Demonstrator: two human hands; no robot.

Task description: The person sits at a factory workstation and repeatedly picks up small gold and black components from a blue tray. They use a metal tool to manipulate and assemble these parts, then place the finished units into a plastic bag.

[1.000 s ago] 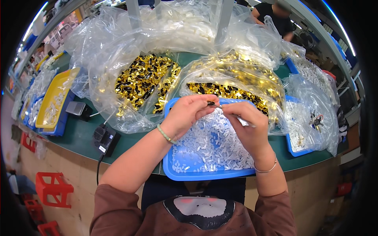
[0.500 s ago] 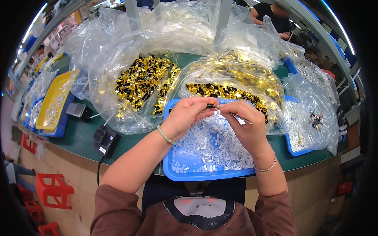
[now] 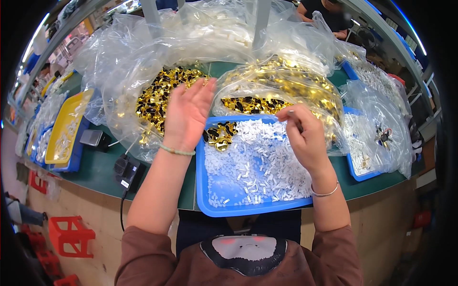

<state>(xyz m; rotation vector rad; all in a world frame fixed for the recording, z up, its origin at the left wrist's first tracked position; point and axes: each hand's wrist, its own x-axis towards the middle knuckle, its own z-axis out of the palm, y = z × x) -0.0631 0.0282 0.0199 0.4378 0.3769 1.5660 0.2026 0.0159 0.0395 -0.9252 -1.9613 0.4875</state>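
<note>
My left hand [image 3: 188, 114] is raised at the edge of a clear plastic bag full of small gold and black parts [image 3: 152, 100]. Its fingers are stretched out and somewhat blurred, and nothing shows in them. Over the right side of a blue tray [image 3: 201, 190], my right hand [image 3: 305, 136] is closed around a thin metal tool [image 3: 299, 126], perhaps tweezers, mostly hidden by the fingers. Many small white plastic pieces [image 3: 267, 152] lie in the tray. A small heap of gold and black parts [image 3: 222, 136] sits in its far left corner.
Another open bag of gold parts [image 3: 281, 76] lies behind the tray. A black adapter [image 3: 128, 171] with a cable and a grey box [image 3: 95, 137] stand on the left. Beyond them is a yellow tray [image 3: 57, 138]; a blue bin [image 3: 355, 164] stands right. A person [image 3: 329, 16] sits far right.
My hands were together above the tray, at a small dark part and the metal tool. Now they are apart: the left has moved left and opened; the right keeps the tool.
</note>
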